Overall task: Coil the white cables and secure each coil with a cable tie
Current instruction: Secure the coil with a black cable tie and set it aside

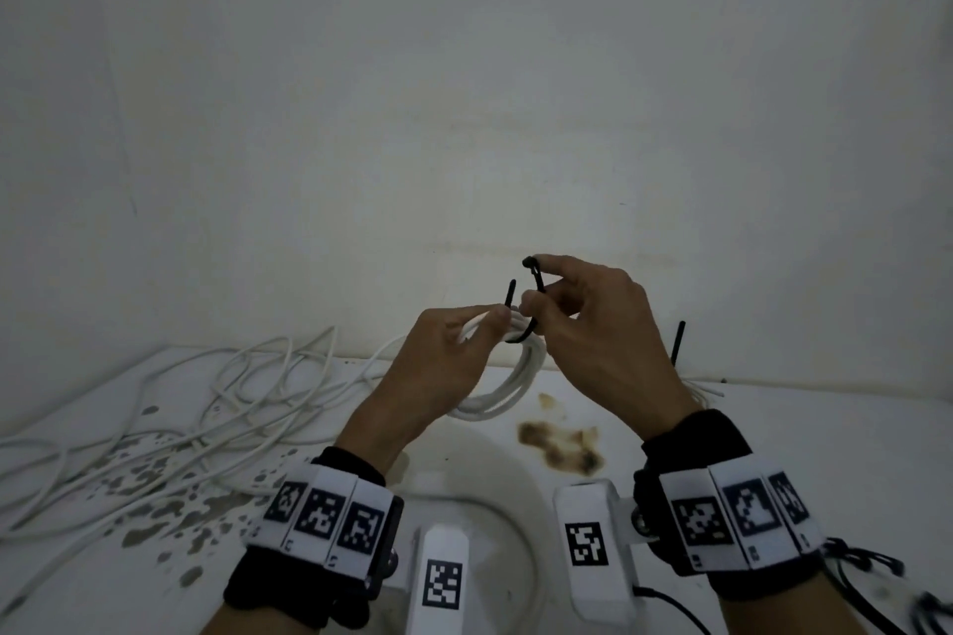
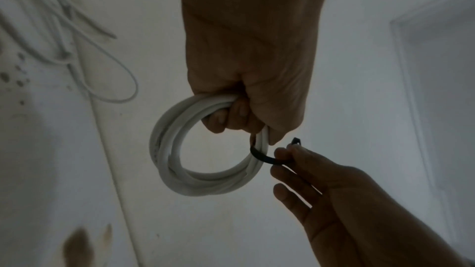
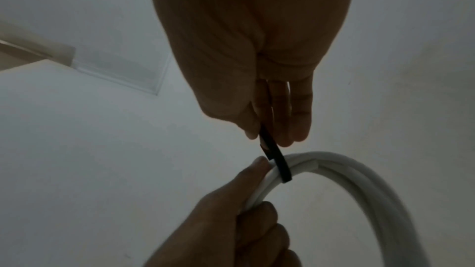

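Coil (image 2: 205,149) upright in left hand (image 2: 246,68), tie (image 2: 267,158) looped across.

We see bare counter (image 1: 773,428) right of the coil (image 1: 508,389) and just under it, around a brown stain (image 1: 562,443). Left of the coil, loose cables (image 1: 206,407) sprawl across the counter and block that side. Behind the coil the wall (image 1: 464,119) closes off the far edge.
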A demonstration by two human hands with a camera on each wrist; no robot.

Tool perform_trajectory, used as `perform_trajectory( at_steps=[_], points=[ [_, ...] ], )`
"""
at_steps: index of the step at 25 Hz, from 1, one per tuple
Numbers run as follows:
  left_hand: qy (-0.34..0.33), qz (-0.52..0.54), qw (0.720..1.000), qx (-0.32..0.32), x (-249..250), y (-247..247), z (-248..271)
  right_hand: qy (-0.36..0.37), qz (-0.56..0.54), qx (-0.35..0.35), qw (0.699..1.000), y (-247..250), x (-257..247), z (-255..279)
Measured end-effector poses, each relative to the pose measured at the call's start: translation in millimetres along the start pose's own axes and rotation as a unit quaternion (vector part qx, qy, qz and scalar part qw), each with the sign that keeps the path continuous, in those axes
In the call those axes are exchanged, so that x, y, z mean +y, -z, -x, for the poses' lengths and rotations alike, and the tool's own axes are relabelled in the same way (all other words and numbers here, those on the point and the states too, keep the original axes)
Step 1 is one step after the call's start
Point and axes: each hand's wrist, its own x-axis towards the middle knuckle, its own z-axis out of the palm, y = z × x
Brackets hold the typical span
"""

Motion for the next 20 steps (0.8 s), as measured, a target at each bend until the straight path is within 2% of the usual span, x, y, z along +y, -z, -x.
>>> perform_trajectory(
  at_steps=[2,7,20],
  points=[
    [-0.046,-0.057,0.997,-0.004,-5,0,-2,-0.005,0.034,0.002,0.999,-2,4,1],
    [-0.070,-0.136,0.988,-0.009,-13,0,-6,-0.006,0.099,-0.013,0.995,-6,9,1],
    [-0.040,-0.140,0.989,-0.014,-15,3,-6,-0.018,0.093,-0.015,0.995,-9,8,5]
  ],
)
